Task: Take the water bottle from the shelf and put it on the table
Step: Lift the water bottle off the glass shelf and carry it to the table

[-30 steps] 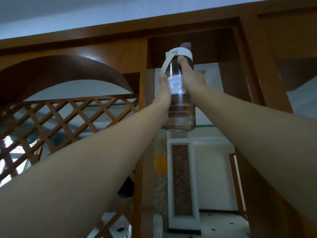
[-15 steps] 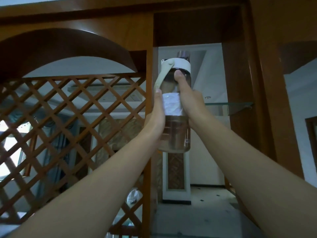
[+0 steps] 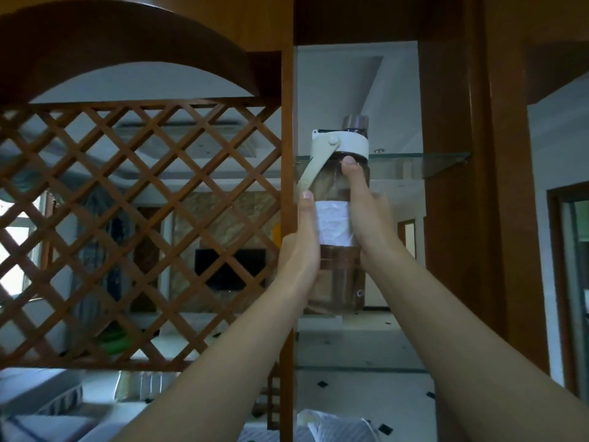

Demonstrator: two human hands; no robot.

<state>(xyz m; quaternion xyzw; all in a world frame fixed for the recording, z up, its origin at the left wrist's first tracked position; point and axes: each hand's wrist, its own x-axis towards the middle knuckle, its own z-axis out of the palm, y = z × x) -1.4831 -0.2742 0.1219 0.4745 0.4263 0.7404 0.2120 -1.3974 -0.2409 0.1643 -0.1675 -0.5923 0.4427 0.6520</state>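
On the left stands the lattice [image 3: 127, 218], a crisscross of wooden slats under an arch, and beside it a post [image 3: 287, 90] runs the full height of the frame. Just right of that post the left hand [image 3: 301, 247] is pressed flat against the near side of the bottle [image 3: 339, 224], thumb pointing up along it, its other fingers hidden behind. The bottle hangs upright in the air between both hands, touching nothing else, its white lid [image 3: 347, 143] level with the glass shelf [image 3: 424, 157] behind it (a loose strap dangles from the lid down the left side). The right hand [image 3: 366, 218] clasps the other side, thumb laid up the front almost to the lid. So both hands are closed on the bottle, squeezing it between them.

My reading: the lift off the shelf is done and the carry is in hand. No table shows from here, so the next move calls for bringing the bottle down and away from the post, keeping it upright, then turning to find the table.
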